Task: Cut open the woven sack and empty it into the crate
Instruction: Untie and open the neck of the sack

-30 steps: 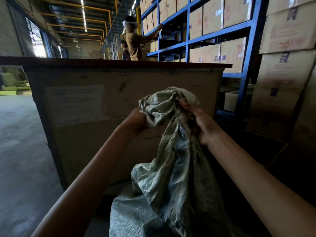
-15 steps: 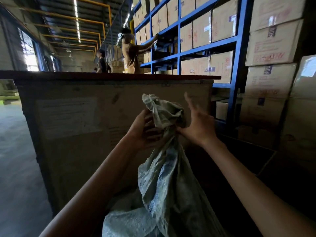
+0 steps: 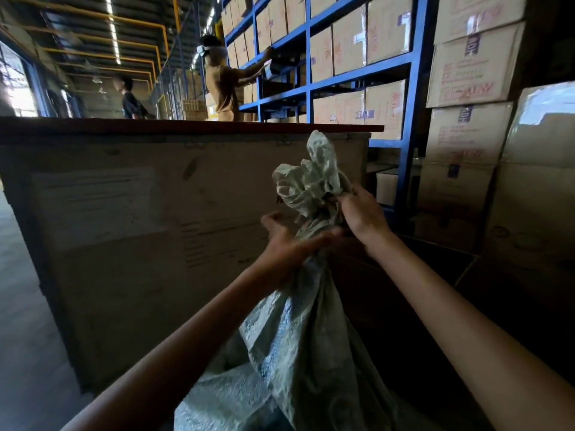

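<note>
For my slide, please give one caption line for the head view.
Both bare hands, left hand and right hand, gather the bunched neck of a woven sack before a tall crate.

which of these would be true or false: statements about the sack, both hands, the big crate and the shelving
1. The right hand grips the bunched neck of the grey-green woven sack. True.
2. The left hand holds a knife to the sack. False: no blade shows; its fingers lie against the sack just below the bunched neck.
3. The sack's top is bunched up in front of the large pale wooden crate. True.
4. The sack lies inside the crate. False: it hangs in front of the crate wall, outside it.
5. The blue metal shelving is bare. False: brown cardboard boxes fill it.
</note>
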A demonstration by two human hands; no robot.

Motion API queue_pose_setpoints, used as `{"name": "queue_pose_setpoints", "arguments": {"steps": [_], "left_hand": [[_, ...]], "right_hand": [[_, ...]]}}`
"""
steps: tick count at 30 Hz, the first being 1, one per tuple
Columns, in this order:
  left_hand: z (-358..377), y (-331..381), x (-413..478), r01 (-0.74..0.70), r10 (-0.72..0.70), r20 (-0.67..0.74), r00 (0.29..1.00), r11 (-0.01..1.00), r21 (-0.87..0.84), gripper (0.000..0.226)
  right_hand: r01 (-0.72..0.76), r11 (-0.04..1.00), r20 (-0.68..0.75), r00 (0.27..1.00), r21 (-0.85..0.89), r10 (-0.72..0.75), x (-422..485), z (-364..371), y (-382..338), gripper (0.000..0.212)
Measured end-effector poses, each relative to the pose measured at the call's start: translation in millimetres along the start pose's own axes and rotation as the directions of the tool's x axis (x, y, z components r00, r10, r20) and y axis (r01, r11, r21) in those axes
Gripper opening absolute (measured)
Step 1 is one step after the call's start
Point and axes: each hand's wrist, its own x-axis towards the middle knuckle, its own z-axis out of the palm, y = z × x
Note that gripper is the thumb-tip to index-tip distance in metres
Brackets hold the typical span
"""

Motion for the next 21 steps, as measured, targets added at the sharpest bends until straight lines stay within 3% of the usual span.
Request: {"name": "queue_pose_setpoints", "arguments": {"steps": [2,4,6,8,10,12,15,17,21], "left_hand": [[6.8,-11.8,1.2,0.051,-0.056,0.045,0.997,0.993,0.111,0.104],[8.1,-17.8,3.7,-0.04,0.031,0.034,0.999,0.947,0.319,0.076],[10.1,-14.9,-2.1,-0.106,0.128,0.006,0.992,0.797,0.595,0.061],[12.4,-14.6,-8.9,-0.131,0.218,-0.011,0.976,0.623,0.771,0.049],[15.4,-15.6,-14.7,-0.131,0.272,-0.027,0.962,0.543,0.829,0.036],[18.5,-16.0,-21.3,-0.139,0.318,-0.05,0.947,0.543,0.828,0.028],[29.0,-10.9,-36.3,-0.18,0.392,-0.029,0.92,0.484,0.856,0.025],[38.1,-7.1,-47.2,-0.208,0.414,0.031,0.91,0.389,0.897,0.025],[56.0,-0.4,-68.5,-0.252,0.443,0.172,0.88,0.128,0.959,0.022]], "right_hand": [[-0.027,0.998,-0.014,1.0,-0.061,0.026,-3.0,2.1,-3.2,0.038],[0.087,0.943,-0.011,0.995,-0.322,-0.095,-8.5,1.5,-3.3,0.052],[0.287,0.831,0.12,0.958,-0.476,-0.262,-16.8,-1.8,-8.2,0.084],[0.395,0.793,0.237,0.918,-0.464,-0.319,-19.8,-2.2,-11.7,0.1],[0.384,0.82,0.121,0.921,-0.424,-0.369,-18.8,-1.1,-10.5,0.074],[0.3,0.892,-0.134,0.923,-0.339,-0.362,-15.4,-3.1,-7.1,0.043],[0.018,1.0,-0.308,0.951,0.004,-0.016,-6.0,-11.0,0.3,0.031],[-0.162,0.961,-0.275,0.935,0.224,0.222,0.1,-15.2,8.5,0.03],[-0.325,0.791,-0.193,0.857,0.518,0.478,6.5,-23.7,21.5,0.047]]}}
